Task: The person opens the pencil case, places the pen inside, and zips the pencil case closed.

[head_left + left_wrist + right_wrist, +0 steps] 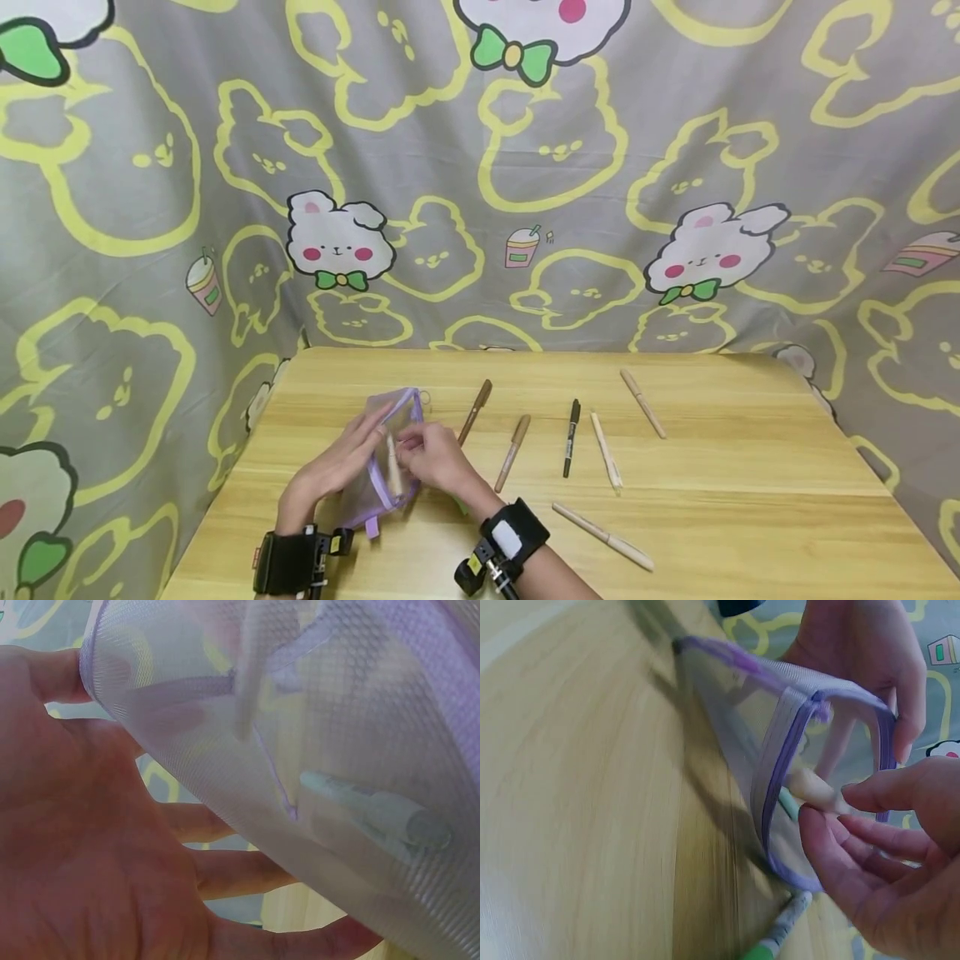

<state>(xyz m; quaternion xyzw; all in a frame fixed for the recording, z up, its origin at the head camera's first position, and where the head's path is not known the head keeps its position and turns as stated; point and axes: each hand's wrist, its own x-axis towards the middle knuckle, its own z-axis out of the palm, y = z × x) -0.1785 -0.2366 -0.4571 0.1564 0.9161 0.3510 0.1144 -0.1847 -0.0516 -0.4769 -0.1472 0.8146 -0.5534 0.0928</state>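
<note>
A translucent mesh zip pouch (360, 496) with purple trim stands tilted at the left of the table. My left hand (341, 454) holds it by the side; in the left wrist view the palm (97, 840) faces the mesh and the fingers reach behind its edge. My right hand (435, 457) is at the pouch's open mouth, pinching a cream pen (814, 789) between thumb and fingers, with part of the pen inside. Through the mesh, a pale marker (375, 810) shows in the pouch. The held pen's far end is blurred.
A green-and-white marker (776, 934) lies beside the pouch mouth. To the right are spread a brown pen (476, 410), a tan pen (513, 452), a black marker (572, 437) and several pale pens (606, 450). A patterned curtain (450, 167) hangs behind the wooden table (750, 500).
</note>
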